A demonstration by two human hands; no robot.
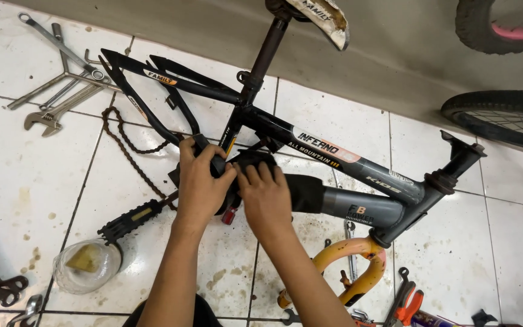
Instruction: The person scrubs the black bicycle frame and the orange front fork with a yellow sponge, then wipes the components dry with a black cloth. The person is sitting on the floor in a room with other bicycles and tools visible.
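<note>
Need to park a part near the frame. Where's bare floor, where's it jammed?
Bare tile: left, between the chain and the plastic cup; also right of the head tube, below the wheel. Crowded: wrenches top left, pliers and yellow fork bottom, both hands on the frame's middle.

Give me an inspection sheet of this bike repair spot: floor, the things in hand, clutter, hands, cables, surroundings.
Surface: white tiled floor, stained with grime spots.
Job's things: black and grey bicycle frame lying on its side, worn saddle fitted; black cloth at the bottom bracket; pedal crank attached.
Clutter: wrenches, rusty chain, plastic container, orange fork, pliers.
Hands: left hand grips the frame junction; right hand presses on the cloth.
Cables: nothing seen.
Surroundings: grey wall; two bicycle wheels at right.
</note>
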